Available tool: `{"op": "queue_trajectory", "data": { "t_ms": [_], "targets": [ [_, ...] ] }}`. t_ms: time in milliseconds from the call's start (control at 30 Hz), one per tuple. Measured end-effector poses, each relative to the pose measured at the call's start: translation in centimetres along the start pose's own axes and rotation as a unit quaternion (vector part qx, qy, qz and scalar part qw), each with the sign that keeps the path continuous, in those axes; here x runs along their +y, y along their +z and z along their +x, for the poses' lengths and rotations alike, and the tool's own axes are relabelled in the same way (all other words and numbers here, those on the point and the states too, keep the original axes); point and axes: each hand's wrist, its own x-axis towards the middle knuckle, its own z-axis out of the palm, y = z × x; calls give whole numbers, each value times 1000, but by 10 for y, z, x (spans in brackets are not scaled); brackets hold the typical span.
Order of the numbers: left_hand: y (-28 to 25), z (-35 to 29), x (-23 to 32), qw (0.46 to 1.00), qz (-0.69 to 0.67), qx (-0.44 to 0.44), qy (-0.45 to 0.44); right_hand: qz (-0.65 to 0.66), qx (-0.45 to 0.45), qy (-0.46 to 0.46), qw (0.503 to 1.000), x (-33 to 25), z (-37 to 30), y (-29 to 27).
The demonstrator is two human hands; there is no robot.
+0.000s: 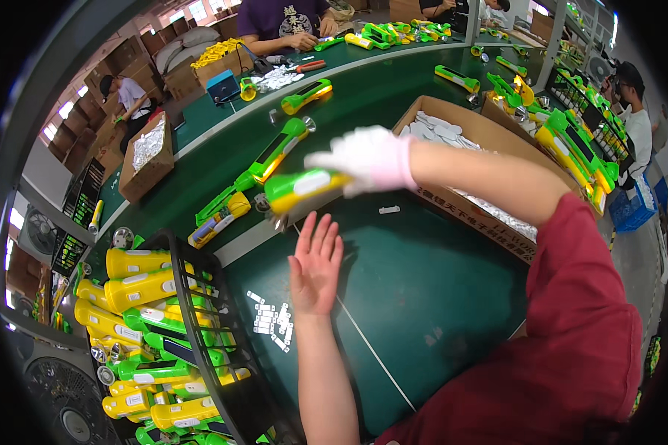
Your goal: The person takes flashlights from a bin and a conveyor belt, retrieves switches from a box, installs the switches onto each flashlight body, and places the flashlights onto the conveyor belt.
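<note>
My right hand [367, 157], in a white glove, is closed around one end of a green and yellow flashlight [298, 193] above the far edge of the bench. Below it, my bare left hand [316, 267] is open, palm showing and fingers stretched towards the flashlight, holding nothing. Small white plastic pieces [266, 319] lie on the green bench top [416, 311], just left of my left hand. A single white piece [389, 210] rests farther right. Behind the held flashlight, another green and yellow flashlight [278, 150] lies on the belt.
A black crate [200, 319] full of flashlights stands at the left. On the right, a cardboard box [490, 226] holds many white parts under my forearm. The green conveyor belt [371, 89] carries more flashlights. Across it, a person [282, 22] works. A metal frame [33, 96] edges the left.
</note>
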Motion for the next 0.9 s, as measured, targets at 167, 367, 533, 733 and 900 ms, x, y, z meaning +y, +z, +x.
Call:
{"op": "queue_trajectory", "data": {
  "t_ms": [167,367,533,733,900],
  "targets": [
    [-5,5,-11,999,8,37,-26,-140,-62,39,987,100,56,34],
    [-5,7,-11,998,16,43,-47,-124,-123,136,975,163,82,86],
    [-1,9,-12,996,30,41,-73,-65,-321,51,943,176,152,40],
    [-2,5,-12,991,53,82,-91,-213,-36,177,960,196,251,81],
    [4,7,-12,987,66,67,-127,56,60,306,949,250,287,133]
  ]
}}
